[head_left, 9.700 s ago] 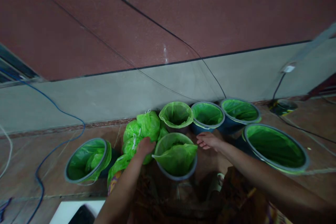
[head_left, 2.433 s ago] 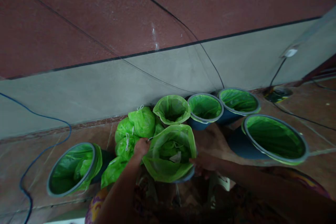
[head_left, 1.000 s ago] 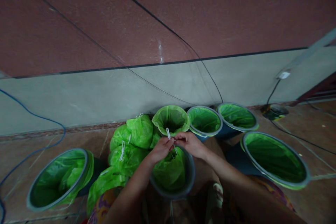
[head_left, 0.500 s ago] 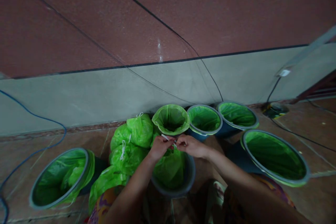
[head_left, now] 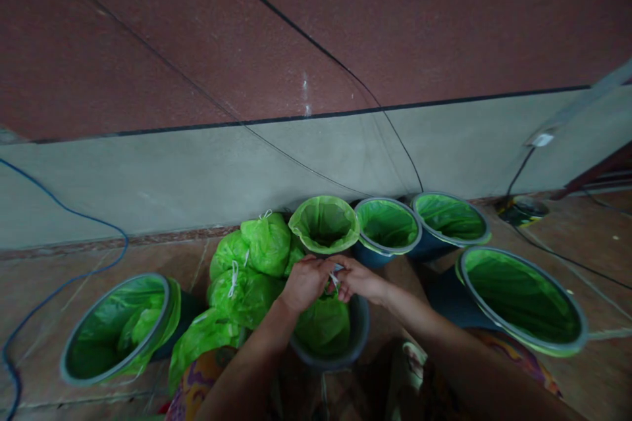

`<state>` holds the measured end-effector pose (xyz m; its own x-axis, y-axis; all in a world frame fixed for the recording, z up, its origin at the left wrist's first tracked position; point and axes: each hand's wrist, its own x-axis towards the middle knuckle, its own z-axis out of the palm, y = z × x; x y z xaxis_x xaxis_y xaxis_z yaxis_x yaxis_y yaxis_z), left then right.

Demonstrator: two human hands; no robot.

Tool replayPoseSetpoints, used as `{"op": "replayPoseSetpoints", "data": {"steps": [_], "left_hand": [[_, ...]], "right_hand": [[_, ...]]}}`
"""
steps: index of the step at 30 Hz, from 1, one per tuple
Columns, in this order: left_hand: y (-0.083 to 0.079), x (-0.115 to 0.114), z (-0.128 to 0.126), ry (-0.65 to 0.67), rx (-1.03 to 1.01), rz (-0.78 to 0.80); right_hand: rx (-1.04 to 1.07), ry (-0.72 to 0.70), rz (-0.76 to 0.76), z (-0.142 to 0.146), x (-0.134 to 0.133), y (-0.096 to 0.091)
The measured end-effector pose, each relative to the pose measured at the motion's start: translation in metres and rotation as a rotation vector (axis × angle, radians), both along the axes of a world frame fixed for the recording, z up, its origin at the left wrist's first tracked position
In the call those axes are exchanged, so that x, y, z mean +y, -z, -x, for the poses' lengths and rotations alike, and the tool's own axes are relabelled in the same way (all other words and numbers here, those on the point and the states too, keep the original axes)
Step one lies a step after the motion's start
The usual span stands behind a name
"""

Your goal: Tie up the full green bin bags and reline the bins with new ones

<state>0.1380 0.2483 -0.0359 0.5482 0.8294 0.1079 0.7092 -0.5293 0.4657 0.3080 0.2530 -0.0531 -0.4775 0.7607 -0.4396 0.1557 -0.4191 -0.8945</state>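
Observation:
In the head view, my left hand (head_left: 307, 281) and my right hand (head_left: 363, 279) are close together, fingers bent and closed round a white drawstring (head_left: 338, 268). The string belongs to the gathered neck of a green garbage bag (head_left: 323, 329) right below them. This bag sits in a grey bin (head_left: 332, 364) between my feet. Part of the string is hidden by my fingers. Beside my left forearm lies a heap of tied green garbage bags (head_left: 247, 293), several with white string knots on top.
Behind my hands stands a bin with a green liner (head_left: 323, 202). More lined bins (head_left: 390, 251) (head_left: 447, 247) (head_left: 523, 335) are to the right, and one tilted lined bin (head_left: 116, 378) is at left. A blue cable (head_left: 64, 210) and a paint tin (head_left: 522, 212) lie near the wall.
Both hands have drawn nearer each other over the bag's neck. The string end that stuck up by my left hand is now mostly covered. The view has shifted slightly.

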Motion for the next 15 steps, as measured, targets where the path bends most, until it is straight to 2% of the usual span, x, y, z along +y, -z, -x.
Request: {"op": "replayPoseSetpoints", "data": {"steps": [5,8,12,14,15], "left_hand": [[0.007,-0.005,-0.004,-0.059,0.067,-0.146],[0.010,-0.007,-0.005,-0.141,0.089,-0.162],[0.009,-0.004,-0.002,-0.198,0.156,-0.075],[0.010,-0.001,0.003,-0.286,0.199,-0.004],[0.011,0.000,0.008,-0.353,0.225,0.034]], "right_hand": [[0.031,-0.009,-0.002,0.001,0.006,0.006],[-0.070,0.004,-0.074,0.002,0.009,0.012],[-0.388,-0.033,-0.412,-0.005,0.012,0.014],[-0.558,-0.001,-0.551,-0.013,0.014,0.015],[-0.598,0.031,-0.567,-0.018,0.016,0.016]]}}
